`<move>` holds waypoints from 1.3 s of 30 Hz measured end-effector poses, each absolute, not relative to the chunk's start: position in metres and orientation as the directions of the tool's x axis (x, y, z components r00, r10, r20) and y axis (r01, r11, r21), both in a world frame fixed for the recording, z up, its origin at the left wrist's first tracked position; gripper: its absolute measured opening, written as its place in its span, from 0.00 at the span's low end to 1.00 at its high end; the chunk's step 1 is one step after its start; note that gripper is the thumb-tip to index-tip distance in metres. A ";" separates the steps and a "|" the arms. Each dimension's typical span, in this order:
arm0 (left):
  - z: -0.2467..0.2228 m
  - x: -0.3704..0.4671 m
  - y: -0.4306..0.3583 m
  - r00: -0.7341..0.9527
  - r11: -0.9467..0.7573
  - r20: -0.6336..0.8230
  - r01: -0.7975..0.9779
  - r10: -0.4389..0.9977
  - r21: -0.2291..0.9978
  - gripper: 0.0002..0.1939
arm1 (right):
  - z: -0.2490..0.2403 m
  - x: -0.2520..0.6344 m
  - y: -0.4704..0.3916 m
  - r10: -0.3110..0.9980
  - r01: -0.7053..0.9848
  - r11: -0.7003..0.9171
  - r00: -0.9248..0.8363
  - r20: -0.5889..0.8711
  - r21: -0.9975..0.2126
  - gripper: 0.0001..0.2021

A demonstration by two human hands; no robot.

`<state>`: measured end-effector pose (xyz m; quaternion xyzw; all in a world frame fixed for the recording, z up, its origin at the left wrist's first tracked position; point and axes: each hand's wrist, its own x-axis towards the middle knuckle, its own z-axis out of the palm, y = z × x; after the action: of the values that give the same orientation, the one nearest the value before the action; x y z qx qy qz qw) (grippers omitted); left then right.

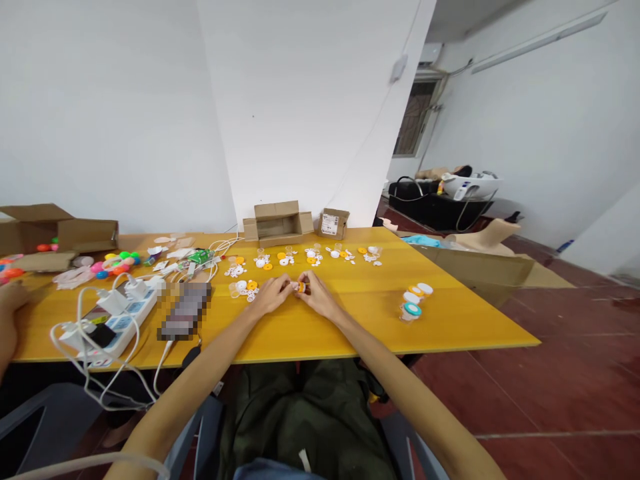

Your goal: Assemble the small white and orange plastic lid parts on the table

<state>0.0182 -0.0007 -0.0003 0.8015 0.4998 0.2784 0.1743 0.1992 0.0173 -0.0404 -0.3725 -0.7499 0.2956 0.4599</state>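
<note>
Nearest: dark trousers (295, 427). Over worktop (310, 337), small orange-and-white plastic piece (301, 287) lies between left hand (273, 294) and right hand (319, 295); each grip closed about it, neither hand clearly nearer; long axis unclear.

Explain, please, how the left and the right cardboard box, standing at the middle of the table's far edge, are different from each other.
The left box is wider; the right box is smaller. The left box has its flaps spread, showing its inside; the right box mainly shows its outer sides. The right box carries a white label, while none is visible on the left box. Both are brown cardboard, standing on the yellow table.
</note>
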 end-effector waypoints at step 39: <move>0.005 0.019 -0.003 0.248 -0.382 0.302 0.734 0.921 0.562 0.16 | -0.034 0.197 0.015 0.844 0.310 0.529 -0.289 0.452 -0.790 0.13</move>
<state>0.0193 -0.0034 0.0048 0.7746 0.5340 0.3014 0.1548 0.1970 0.0146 -0.0344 -0.3862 -0.7471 0.2939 0.4541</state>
